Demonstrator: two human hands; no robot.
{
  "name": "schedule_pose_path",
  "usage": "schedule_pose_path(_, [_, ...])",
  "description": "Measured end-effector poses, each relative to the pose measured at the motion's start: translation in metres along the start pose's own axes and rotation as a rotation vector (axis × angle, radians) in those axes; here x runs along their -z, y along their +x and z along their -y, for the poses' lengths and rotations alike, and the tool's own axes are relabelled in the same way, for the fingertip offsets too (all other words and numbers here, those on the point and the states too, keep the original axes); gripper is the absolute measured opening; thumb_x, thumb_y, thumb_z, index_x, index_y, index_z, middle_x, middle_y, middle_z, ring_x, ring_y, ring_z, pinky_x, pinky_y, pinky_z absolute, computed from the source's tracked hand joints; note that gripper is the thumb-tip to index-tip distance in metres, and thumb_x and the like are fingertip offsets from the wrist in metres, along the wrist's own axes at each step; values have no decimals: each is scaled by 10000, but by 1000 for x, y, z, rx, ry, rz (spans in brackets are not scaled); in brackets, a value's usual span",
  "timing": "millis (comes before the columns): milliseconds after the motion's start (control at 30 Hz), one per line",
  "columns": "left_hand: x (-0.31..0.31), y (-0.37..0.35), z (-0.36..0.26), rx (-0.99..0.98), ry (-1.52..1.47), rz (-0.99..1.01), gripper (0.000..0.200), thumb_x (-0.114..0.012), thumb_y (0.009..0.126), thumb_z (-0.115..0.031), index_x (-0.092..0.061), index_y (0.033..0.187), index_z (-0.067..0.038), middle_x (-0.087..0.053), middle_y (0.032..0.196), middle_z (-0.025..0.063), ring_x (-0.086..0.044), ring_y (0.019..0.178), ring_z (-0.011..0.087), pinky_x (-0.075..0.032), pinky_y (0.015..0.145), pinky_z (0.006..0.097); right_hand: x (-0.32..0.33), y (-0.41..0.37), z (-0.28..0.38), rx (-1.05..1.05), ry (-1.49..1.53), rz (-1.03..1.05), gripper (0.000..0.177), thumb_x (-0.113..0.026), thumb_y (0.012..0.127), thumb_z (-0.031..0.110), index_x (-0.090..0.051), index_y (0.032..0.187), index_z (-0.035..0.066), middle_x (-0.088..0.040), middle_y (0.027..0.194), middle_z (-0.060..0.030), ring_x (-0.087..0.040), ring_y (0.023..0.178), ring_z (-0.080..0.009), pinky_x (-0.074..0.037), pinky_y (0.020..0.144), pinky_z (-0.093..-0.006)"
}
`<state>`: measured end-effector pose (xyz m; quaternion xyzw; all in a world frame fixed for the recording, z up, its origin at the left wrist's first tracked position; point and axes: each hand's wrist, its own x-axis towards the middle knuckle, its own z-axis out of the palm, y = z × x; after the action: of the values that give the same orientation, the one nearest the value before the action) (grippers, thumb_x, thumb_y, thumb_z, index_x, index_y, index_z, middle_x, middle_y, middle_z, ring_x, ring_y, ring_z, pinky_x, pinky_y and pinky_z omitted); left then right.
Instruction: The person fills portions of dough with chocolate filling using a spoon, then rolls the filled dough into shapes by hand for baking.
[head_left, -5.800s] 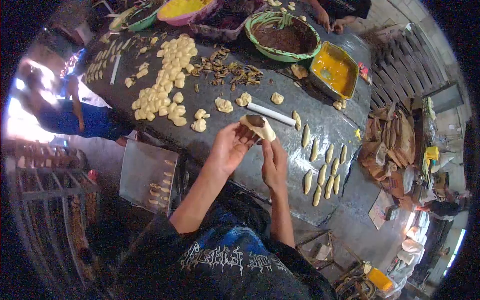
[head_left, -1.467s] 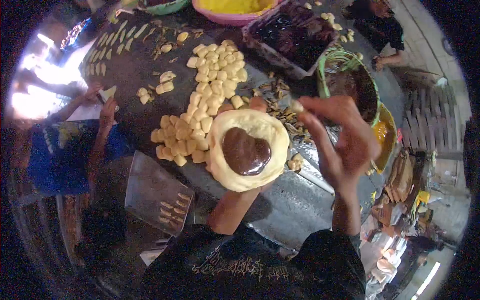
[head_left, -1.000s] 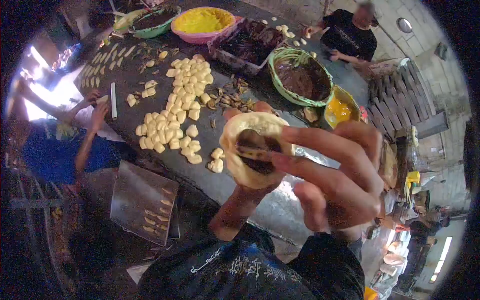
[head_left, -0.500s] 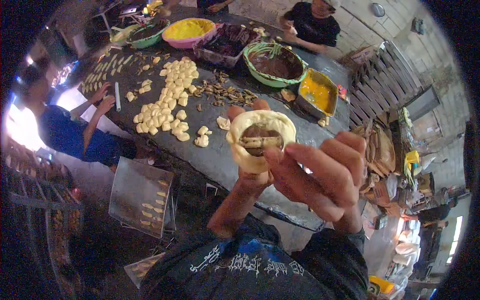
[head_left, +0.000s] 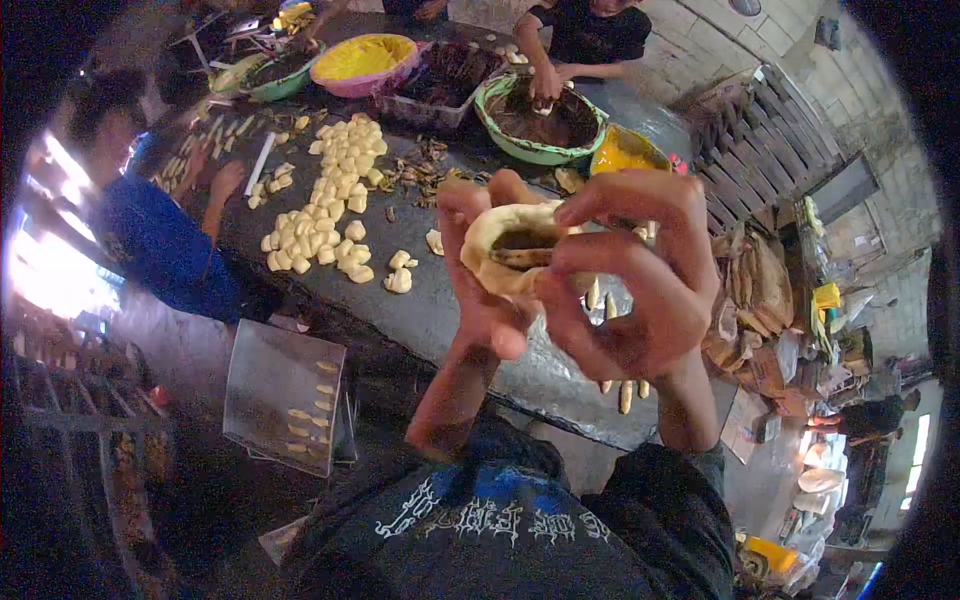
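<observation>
A cup of pale dough (head_left: pixel 490 262) with dark filling and a light strip inside is held up above the table. My left hand (head_left: pixel 480 300) cradles it from the left and below, fingers wrapped round its back. With thumb and fingers, my right hand (head_left: pixel 640 270) pinches the dough's right rim. Many small dough pieces (head_left: pixel 320 220) are heaped on the table (head_left: pixel 400 320) to the left. Behind my right hand, several slim finished-looking dough pieces (head_left: pixel 625 398) lie on a shiny surface.
Beyond stand a green basin of brown filling (head_left: pixel 545 155), a yellow-filled container (head_left: pixel 625 152), a dark-filled tub (head_left: pixel 440 110) and a pink basin (head_left: pixel 365 90). A person in blue (head_left: pixel 160 240) works at left, another (head_left: pixel 590 35) across. A tray (head_left: pixel 265 390) stands lower left.
The dough's opening has narrowed as my hands closed round it. The person across now reaches into the green basin. The white stick at the left has shifted right.
</observation>
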<state>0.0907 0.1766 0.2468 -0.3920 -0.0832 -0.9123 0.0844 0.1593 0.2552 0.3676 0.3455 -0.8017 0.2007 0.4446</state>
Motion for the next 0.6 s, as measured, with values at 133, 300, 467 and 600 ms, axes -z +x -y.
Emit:
schedule_pose_path(133, [11, 22, 6, 43, -18, -24, 752, -967, 624, -352, -386, 1056, -149, -477, 999, 45, -541, 919, 174, -497, 766, 308, -14, 9, -31, -72, 65, 15, 200, -785, 720, 100, -665, 873, 54, -661, 1124, -189, -647, 1003, -299, -493, 896, -392])
schedule_pose_path(300, [41, 60, 20, 131, -47, -65, 642, -943, 683, -301, -412, 1001, -133, -472, 967, 38, -520, 906, 168, -472, 778, 311, -41, 23, -49, -480, 76, 98, 377, -801, 803, 88, -690, 1158, 32, -692, 1213, -158, -688, 1083, -284, -534, 928, -370])
schedule_pose_path(467, [105, 88, 36, 312, 46, 54, 327, -801, 863, -158, -479, 889, -108, -522, 972, 46, -490, 866, 115, -428, 710, 270, -70, 15, -87, -561, -166, 137, 274, -761, 807, -18, -745, 1076, 30, -738, 1021, -102, -721, 943, -233, -566, 810, -332])
schedule_pose_path(600, [176, 60, 40, 656, 377, 74, 231, -737, 884, -71, -523, 971, -63, -556, 991, 43, -550, 870, 108, -491, 765, 283, -105, -35, -119, -690, -180, 155, 211, -759, 808, -17, -728, 1011, 28, -717, 946, -114, -717, 865, -248, -556, 738, -323])
